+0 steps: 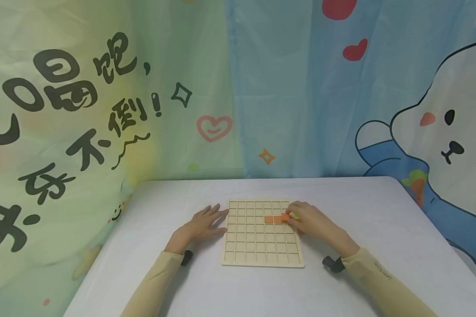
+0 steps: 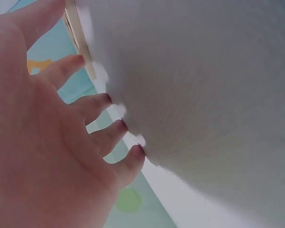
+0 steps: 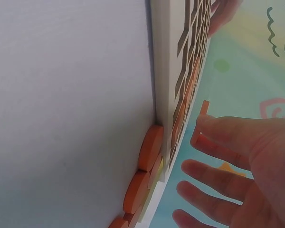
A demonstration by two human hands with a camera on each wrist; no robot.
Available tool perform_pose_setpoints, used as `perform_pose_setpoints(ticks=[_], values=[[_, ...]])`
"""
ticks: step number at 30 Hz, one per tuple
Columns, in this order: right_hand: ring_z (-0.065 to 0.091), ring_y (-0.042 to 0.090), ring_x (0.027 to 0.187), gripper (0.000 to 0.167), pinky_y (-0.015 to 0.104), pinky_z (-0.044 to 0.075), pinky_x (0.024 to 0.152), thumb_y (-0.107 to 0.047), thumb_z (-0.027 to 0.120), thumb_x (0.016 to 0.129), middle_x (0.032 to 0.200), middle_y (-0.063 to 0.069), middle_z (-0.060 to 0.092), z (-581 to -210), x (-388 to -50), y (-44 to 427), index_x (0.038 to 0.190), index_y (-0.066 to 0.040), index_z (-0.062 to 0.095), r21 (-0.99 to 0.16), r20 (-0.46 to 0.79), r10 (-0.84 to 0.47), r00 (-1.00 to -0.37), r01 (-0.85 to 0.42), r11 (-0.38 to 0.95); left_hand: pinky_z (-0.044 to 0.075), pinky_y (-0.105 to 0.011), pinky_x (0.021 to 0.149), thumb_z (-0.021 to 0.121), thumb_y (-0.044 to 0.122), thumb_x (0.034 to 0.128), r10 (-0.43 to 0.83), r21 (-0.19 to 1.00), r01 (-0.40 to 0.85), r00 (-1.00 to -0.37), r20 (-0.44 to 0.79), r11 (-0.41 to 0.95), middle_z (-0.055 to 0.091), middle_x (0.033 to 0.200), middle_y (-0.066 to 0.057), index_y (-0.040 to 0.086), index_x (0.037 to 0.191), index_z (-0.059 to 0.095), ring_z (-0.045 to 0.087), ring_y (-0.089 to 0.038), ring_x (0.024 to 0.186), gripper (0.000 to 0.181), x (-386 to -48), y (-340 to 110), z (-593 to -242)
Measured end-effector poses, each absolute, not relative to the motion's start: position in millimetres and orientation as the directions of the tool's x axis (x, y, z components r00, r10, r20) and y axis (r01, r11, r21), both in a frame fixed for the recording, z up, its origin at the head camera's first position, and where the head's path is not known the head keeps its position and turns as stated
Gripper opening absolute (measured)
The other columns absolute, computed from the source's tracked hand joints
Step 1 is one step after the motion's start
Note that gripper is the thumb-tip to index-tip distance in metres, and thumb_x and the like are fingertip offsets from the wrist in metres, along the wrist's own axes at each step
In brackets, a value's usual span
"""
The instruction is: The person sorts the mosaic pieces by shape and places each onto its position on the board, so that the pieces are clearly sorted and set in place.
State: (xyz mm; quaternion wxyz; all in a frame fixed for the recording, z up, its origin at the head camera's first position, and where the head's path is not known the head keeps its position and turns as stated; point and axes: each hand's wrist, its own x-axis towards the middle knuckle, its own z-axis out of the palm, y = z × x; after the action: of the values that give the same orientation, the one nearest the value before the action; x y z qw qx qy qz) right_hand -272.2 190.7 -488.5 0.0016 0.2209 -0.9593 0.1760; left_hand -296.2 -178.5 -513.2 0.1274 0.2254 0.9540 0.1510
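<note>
A pale wooden board (image 1: 262, 246) with a square grid lies flat on the white table. Orange square tiles (image 1: 273, 219) sit in a row of its cells, right of the middle. My right hand (image 1: 311, 220) is over the board's right edge, pinching a thin orange tile (image 3: 196, 137) between thumb and index finger, its other fingers spread. My left hand (image 1: 204, 225) rests at the board's left edge, fingers spread and loosely extended; in the left wrist view the fingers (image 2: 99, 102) reach toward the table surface.
Beside the board's right edge, orange pieces with rounded sides (image 3: 137, 191) lie on the table, mostly hidden from the head view by the right hand. Something yellow (image 1: 294, 215) shows by the right fingers. A printed curtain (image 1: 269, 88) hangs behind the table (image 1: 174, 193).
</note>
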Motion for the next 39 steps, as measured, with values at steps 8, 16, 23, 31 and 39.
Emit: perform_pose_setpoints(ticks=[8,16,23,31,39], values=[[0.066,0.031,0.110,0.028,0.048,0.055,0.093,-0.029,0.066,0.099,0.119,0.014,0.069,-488,-271,188,0.113,-0.005,0.072,-0.346,0.101,-0.444,-0.891,-0.449,0.824,0.020,-0.062,0.123,0.054,0.055,0.0992,0.472,0.346,0.396,-0.866,-0.169,0.851,0.024,0.167,-0.010,0.031,0.157,0.036,0.018,-0.041,0.155,0.065,-296,-178,-513],[0.062,0.018,0.093,0.024,0.039,0.054,0.082,-0.028,0.067,0.098,0.111,0.008,0.070,-491,-275,184,0.110,-0.007,0.071,-0.316,0.112,-0.468,-0.877,-0.477,0.820,0.019,-0.062,0.123,0.054,0.054,0.0992,0.466,0.351,0.388,-0.868,-0.173,0.852,0.023,0.168,-0.010,0.030,0.157,0.036,0.017,-0.041,0.155,0.065,-295,-177,-512],[0.065,0.027,0.104,0.023,0.044,0.056,0.087,-0.024,0.068,0.097,0.117,0.011,0.069,-492,-274,181,0.112,-0.007,0.070,-0.327,0.114,-0.469,-0.876,-0.479,0.815,0.019,-0.062,0.123,0.054,0.054,0.0993,0.460,0.350,0.381,-0.870,-0.178,0.856,0.023,0.168,-0.010,0.030,0.157,0.036,0.017,-0.041,0.155,0.065,-295,-176,-511],[0.066,0.031,0.109,0.022,0.047,0.056,0.090,-0.021,0.069,0.097,0.117,0.013,0.069,-490,-273,178,0.112,-0.006,0.070,-0.341,0.113,-0.473,-0.874,-0.481,0.807,0.019,-0.062,0.123,0.054,0.055,0.0992,0.463,0.352,0.384,-0.869,-0.174,0.854,0.023,0.168,-0.010,0.031,0.157,0.036,0.017,-0.041,0.155,0.065,-295,-177,-514],[0.067,0.028,0.104,0.019,0.045,0.057,0.088,-0.019,0.069,0.096,0.116,0.011,0.070,-491,-275,174,0.111,-0.007,0.069,-0.326,0.119,-0.494,-0.862,-0.503,0.800,0.019,-0.063,0.123,0.054,0.055,0.0990,0.460,0.348,0.382,-0.870,-0.176,0.856,0.023,0.168,-0.010,0.031,0.156,0.037,0.018,-0.041,0.155,0.065,-296,-177,-513]])
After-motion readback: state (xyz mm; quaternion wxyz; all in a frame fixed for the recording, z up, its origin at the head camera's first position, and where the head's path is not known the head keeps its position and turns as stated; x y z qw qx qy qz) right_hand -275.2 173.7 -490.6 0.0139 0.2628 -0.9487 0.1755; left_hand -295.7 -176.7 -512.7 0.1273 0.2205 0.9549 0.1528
